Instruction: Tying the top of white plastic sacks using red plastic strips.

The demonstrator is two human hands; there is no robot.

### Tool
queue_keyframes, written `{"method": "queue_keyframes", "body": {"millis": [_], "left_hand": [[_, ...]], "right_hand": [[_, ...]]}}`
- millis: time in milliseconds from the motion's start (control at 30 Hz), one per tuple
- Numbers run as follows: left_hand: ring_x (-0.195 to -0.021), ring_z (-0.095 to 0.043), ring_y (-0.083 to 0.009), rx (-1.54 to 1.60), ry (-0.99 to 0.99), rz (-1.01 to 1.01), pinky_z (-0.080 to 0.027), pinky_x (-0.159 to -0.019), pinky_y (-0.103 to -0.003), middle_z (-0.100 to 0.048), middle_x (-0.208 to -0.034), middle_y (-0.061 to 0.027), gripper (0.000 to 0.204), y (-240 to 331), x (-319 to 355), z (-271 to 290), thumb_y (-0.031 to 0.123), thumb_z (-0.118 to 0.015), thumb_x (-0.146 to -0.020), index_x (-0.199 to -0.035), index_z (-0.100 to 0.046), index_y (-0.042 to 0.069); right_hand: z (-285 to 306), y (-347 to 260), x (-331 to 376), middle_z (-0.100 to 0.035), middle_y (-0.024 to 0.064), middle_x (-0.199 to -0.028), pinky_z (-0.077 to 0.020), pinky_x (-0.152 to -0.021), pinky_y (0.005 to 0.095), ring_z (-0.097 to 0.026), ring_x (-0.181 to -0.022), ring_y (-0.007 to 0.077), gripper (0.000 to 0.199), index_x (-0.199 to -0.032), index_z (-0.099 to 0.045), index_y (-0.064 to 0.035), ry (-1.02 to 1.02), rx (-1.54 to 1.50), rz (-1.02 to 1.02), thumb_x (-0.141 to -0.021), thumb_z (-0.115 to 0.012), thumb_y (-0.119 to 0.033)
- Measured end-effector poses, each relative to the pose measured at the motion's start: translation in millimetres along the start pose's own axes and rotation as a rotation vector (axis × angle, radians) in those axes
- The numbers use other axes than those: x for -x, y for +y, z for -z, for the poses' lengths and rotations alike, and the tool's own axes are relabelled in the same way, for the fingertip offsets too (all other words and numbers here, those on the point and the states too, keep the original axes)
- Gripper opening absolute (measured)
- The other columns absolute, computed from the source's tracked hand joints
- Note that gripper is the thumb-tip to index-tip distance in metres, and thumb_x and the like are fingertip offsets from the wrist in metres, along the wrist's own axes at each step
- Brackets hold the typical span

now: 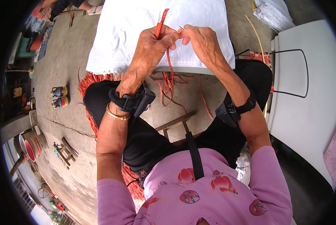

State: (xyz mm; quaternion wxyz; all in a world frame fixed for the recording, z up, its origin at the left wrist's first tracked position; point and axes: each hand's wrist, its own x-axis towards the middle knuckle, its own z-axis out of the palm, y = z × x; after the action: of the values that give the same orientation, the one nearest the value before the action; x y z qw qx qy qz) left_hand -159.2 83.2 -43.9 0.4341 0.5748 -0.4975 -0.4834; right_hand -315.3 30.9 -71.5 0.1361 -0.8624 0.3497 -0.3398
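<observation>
My left hand (153, 43) is closed around a strip of orange-red braided cord (163, 20), whose one end sticks up past the fingers. A thinner red strand (170, 62) hangs from beneath that hand over the near edge of the white cloth (119, 33). Close against it, my right hand (205, 43) is closed in a pinch, its fingertips at a short orange end between the two hands. A tiny pale, thin tip shows there, too small to name. What exactly the right fingers grip is hidden. Both hands are above the cloth-covered surface.
Loose red strands (166, 82) dangle below the cloth, and a red bundle (93, 80) lies beside my left leg. At right stands a large white panel (306, 97) with a black wire loop. Two dark bottles (59, 96), buckets (35, 146) and a small wooden stool (66, 152) are at left.
</observation>
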Motion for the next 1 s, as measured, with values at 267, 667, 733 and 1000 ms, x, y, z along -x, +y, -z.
{"method": "queue_keyframes", "body": {"millis": [267, 667, 733, 1000], "left_hand": [[-0.058, -0.044, -0.0071, -0.007, 0.0, -0.027, -0.036, -0.056, -0.023, -0.055, -0.062, -0.0002, 0.017, -4, 0, 2, 0.019, -0.061, -0.085, -0.082, -0.065, 0.002], [-0.06, -0.048, -0.0081, 0.003, 0.002, -0.064, -0.038, -0.058, -0.024, -0.057, -0.064, -0.0017, 0.014, -5, -2, -2, 0.015, -0.061, -0.084, -0.084, -0.064, 0.001], [-0.06, -0.05, -0.0085, 0.067, 0.013, -0.096, -0.039, -0.057, -0.023, -0.058, -0.065, -0.0025, 0.014, -6, -1, -3, 0.013, -0.062, -0.084, -0.085, -0.063, -0.001], [-0.043, -0.035, -0.0021, 0.395, 0.255, 0.027, -0.024, -0.038, -0.018, -0.057, -0.062, -0.0026, 0.006, -12, -14, 5, 0.008, -0.059, -0.083, -0.083, -0.059, 0.002]], "right_hand": [[0, -2, 2, -0.063, 0.0097, -0.062, -0.0485, -0.05, 0.0343, -0.062, -0.057, 0.025, 0.008, -0.073, -0.057, -0.0016, -0.017, 0.002, -0.017, -0.078, -0.056, -0.008], [-7, -3, 4, -0.059, 0.0103, -0.058, -0.0485, -0.049, 0.0345, -0.061, -0.053, 0.0264, 0.01, -0.074, -0.058, 0.0008, 0.011, 0.123, 0.084, -0.077, -0.057, -0.008], [-10, -4, 4, -0.059, 0.0107, -0.059, -0.0487, -0.051, 0.0352, -0.061, -0.056, 0.0268, 0.01, -0.075, -0.058, 0.0011, -0.02, 0.158, 0.069, -0.077, -0.057, -0.009], [-4, -25, -1, -0.057, 0.0051, -0.072, -0.0428, -0.071, 0.0351, -0.053, -0.074, 0.0231, 0.011, -0.085, -0.063, -0.004, 0.383, 0.119, 0.146, -0.076, -0.059, -0.01]]}}
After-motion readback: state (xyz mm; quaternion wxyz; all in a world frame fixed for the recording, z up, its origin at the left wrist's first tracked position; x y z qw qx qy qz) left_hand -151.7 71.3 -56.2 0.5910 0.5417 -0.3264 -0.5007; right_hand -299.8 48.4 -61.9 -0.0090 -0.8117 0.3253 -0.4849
